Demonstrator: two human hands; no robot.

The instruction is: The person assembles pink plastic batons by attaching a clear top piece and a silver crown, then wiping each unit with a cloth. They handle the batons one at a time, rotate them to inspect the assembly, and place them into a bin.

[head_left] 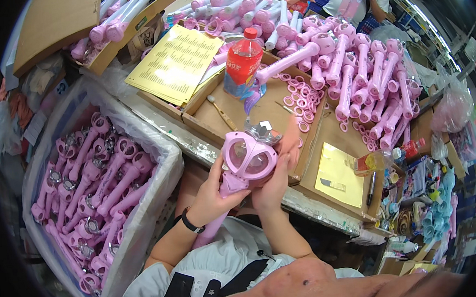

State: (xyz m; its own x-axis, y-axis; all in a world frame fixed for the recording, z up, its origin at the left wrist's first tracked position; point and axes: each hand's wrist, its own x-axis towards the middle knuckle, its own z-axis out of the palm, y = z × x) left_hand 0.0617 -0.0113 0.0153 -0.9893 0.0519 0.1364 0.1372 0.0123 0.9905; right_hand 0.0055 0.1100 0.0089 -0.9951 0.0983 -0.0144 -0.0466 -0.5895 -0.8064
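Note:
A pink toy wand is held over my lap at the table's edge. Its round head has clear windows split by pink ribs, and a silver faceted ornament tops it. My left hand wraps the wand just under the head, with the handle running down toward my lap. On the other side, my right hand grips the lower right of the head. Some of its fingers are hidden behind the head, and a skin-coloured blur shows beside it.
On the left, a lined bin holds many wands with silver tops. Cardboard trays on the table carry a red-labelled bottle, a brush, pink rings and yellow sheets. Wands pile behind. A person holds a package.

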